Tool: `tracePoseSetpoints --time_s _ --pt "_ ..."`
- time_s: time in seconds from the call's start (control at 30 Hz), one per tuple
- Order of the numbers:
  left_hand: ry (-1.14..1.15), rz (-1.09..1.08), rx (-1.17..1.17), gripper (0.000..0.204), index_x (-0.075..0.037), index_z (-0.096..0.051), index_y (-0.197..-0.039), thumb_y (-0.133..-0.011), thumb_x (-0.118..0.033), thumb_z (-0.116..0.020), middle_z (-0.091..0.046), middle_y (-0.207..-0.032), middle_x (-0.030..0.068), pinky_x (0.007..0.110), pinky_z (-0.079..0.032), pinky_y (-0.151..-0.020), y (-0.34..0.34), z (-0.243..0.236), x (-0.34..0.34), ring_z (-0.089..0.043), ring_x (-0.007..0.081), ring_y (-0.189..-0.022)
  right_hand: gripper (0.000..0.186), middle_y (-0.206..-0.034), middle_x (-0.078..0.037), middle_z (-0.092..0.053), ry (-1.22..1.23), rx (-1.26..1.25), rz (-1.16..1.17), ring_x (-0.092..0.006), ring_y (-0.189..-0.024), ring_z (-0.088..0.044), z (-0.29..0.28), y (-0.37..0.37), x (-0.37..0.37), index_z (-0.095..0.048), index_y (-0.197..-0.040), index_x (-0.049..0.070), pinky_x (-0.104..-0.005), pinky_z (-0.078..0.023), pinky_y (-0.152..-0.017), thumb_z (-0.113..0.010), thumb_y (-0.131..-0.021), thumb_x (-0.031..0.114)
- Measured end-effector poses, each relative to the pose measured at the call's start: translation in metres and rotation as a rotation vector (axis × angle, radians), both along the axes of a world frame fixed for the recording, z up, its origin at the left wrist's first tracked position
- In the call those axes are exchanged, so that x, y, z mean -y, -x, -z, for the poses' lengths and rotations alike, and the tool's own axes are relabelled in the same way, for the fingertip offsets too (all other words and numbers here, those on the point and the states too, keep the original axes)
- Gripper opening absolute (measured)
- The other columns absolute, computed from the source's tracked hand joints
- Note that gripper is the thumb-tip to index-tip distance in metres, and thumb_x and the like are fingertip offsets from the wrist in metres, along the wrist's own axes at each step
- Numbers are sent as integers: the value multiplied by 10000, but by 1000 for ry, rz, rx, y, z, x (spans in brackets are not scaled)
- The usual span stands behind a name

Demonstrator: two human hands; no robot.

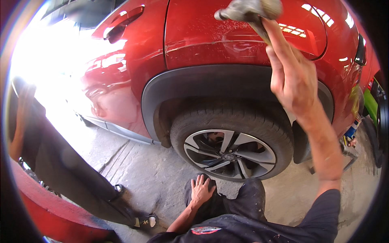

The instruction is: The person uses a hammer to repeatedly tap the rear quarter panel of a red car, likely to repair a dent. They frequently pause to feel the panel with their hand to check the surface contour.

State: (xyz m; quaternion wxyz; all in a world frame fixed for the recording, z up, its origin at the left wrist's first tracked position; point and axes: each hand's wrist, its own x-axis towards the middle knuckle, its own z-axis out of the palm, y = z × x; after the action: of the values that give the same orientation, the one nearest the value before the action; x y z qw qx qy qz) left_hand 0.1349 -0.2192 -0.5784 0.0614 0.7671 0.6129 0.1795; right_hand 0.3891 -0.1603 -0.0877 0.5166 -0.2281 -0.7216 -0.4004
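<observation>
My right hand (pixel 293 77), raised at the upper right, is wrapped round the handle of a hammer (pixel 249 10). The hammer's head is blurred and appears in front of the red car's rear side panel (pixel 210 52); whether it touches the metal I cannot tell. Scratches and scuffed paint run along that panel above the black wheel arch trim (pixel 210 77). Below the trim is the rear wheel (pixel 229 156), with a dark tyre and silver-and-black spokes. My left hand (pixel 201 189) lies flat on my left knee with its fingers spread, holding nothing.
Another person (pixel 65 162) in dark clothes stands at the left beside the car's dented door (pixel 113 97). A red surface (pixel 52 202) fills the lower left. Small tools or containers (pixel 350 135) sit on a low stand at the right, near a green object (pixel 369 103).
</observation>
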Motion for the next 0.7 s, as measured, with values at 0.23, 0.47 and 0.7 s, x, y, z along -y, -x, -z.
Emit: tracePoseSetpoints --time_s 0.23,0.47,0.7 --pt "-552 -147 453 163 -10 -689 -1058 -945 -101 -614 -686 -1136 215 449 -520 -947 29 -82 -45 -655 376 -1083 579 -751 -123 -637 1265 -504 -509 -119 -645 -588 245 7 69 -440 -1484 68 -282 -494 -638 -605 -932 119" --pt "-923 -159 332 434 38 -516 -1371 -973 -124 -584 -488 -1436 264 452 -389 -1106 0 -272 -95 -477 411 -1331 625 -744 -15 -555 2215 -478 -475 -89 -454 -460 442 -1 94 -350 -1559 184 -288 -386 -394 -604 -991 241" --pt "-1171 -75 182 812 124 -234 -1507 -993 -445 -500 -211 -1567 364 483 -151 -1222 -45 -455 -171 -187 476 -1482 386 -698 2 -437 2789 -768 -996 -77 -458 -372 528 -31 96 -413 -1393 276 -252 -344 -394 -537 -1032 218"
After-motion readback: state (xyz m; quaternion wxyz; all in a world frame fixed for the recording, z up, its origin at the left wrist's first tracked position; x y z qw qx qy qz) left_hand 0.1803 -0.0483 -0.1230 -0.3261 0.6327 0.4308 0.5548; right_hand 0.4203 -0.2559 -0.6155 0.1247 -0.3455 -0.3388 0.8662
